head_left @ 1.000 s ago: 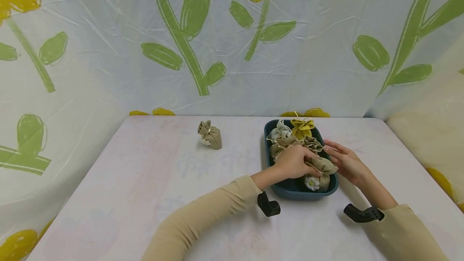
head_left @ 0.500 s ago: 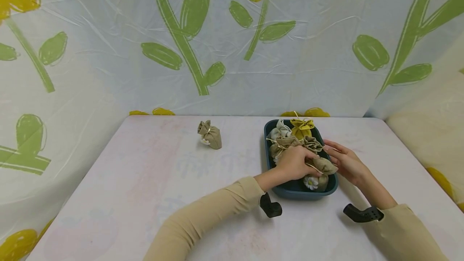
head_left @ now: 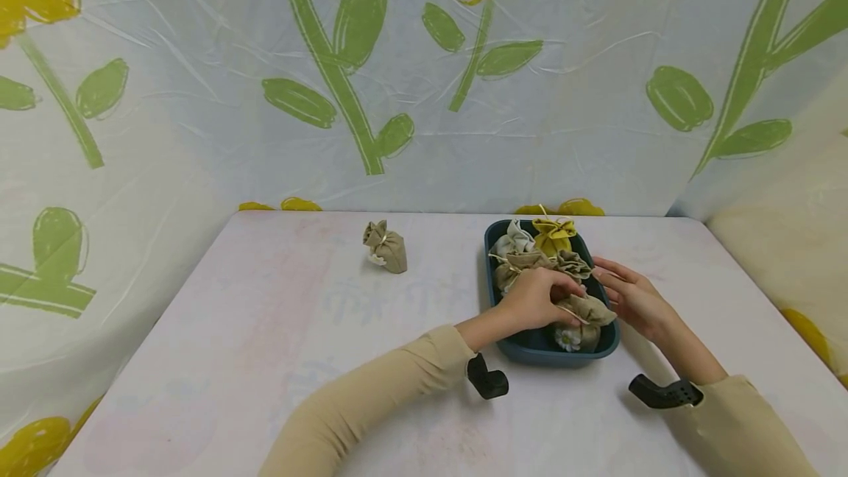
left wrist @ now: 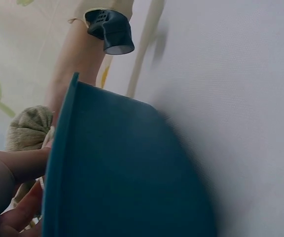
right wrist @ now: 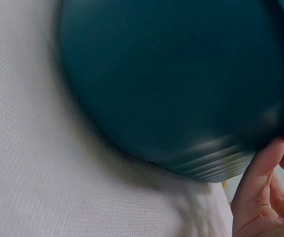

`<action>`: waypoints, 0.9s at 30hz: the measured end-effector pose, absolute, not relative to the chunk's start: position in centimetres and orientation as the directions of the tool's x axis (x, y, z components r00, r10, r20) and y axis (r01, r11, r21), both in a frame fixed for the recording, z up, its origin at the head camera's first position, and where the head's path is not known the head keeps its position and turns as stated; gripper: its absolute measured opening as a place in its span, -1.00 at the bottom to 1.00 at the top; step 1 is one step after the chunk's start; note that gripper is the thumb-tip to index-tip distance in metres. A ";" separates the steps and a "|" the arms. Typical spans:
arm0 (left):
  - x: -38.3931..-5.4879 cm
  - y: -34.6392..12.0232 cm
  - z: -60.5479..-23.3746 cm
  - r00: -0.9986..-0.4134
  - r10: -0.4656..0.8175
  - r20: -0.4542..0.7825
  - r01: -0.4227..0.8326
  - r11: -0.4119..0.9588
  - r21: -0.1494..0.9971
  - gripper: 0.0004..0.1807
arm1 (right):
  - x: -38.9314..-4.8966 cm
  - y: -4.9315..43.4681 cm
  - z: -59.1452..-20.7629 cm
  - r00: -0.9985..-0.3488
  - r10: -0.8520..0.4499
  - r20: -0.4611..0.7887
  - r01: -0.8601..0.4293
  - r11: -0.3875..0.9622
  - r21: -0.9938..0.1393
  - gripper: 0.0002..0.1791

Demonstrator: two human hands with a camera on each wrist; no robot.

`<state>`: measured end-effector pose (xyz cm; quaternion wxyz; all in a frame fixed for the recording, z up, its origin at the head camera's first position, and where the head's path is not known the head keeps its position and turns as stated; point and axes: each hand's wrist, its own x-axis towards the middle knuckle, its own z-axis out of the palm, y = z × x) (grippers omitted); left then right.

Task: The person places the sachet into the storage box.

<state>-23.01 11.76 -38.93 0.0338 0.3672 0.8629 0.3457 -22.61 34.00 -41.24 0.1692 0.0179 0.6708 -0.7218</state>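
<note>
In the head view, a dark blue-green plastic box (head_left: 538, 357) sits on the right half of the table. My left hand (head_left: 535, 299) reaches over it and pinches a beige drawstring pouch (head_left: 589, 309) near its tied neck. A white daisy decorates that pouch, which sits at the box's near right corner. The left wrist view shows my thumb against the cloth, with the fingers partly hidden behind the box wall. My right hand (head_left: 639, 304) rests along the box's right side; its fingertips (right wrist: 276, 148) touch the rim, fingers relaxed.
Inside the box are a grey-white pouch (head_left: 514, 239), a yellow pouch (head_left: 553, 236) and further brown pouches (head_left: 525, 262). One more brown pouch (head_left: 387, 247) lies on the table (head_left: 265, 359) to the left. A flower-printed cloth (head_left: 563, 131) hangs behind.
My left hand has drawn slightly left, its fingers and thumb a little further apart. The beige pouch has settled slightly lower in the box. My right hand stays put.
</note>
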 end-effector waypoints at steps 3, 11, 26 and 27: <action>-23.0 11.4 -38.8 -0.721 0.666 0.191 0.597 0.458 0.658 -0.56 | -22.6 34.0 -41.3 -0.943 -0.209 -0.258 0.271 -0.037 -0.962 -0.84; -22.9 10.1 -38.6 -0.718 0.655 0.237 0.576 0.367 0.730 -0.57 | -22.6 34.0 -41.3 -0.944 -0.192 -0.270 0.277 -0.010 -0.961 -0.80; -22.8 6.1 -38.2 -0.788 0.547 0.281 0.461 0.221 0.860 -0.68 | -22.6 33.9 -41.1 -0.941 -0.202 -0.270 0.279 -0.019 -0.960 -0.77; -22.8 5.7 -38.2 -0.795 0.536 0.283 0.455 0.218 0.864 -0.68 | -22.6 33.9 -41.1 -0.942 -0.203 -0.268 0.278 -0.023 -0.960 -0.78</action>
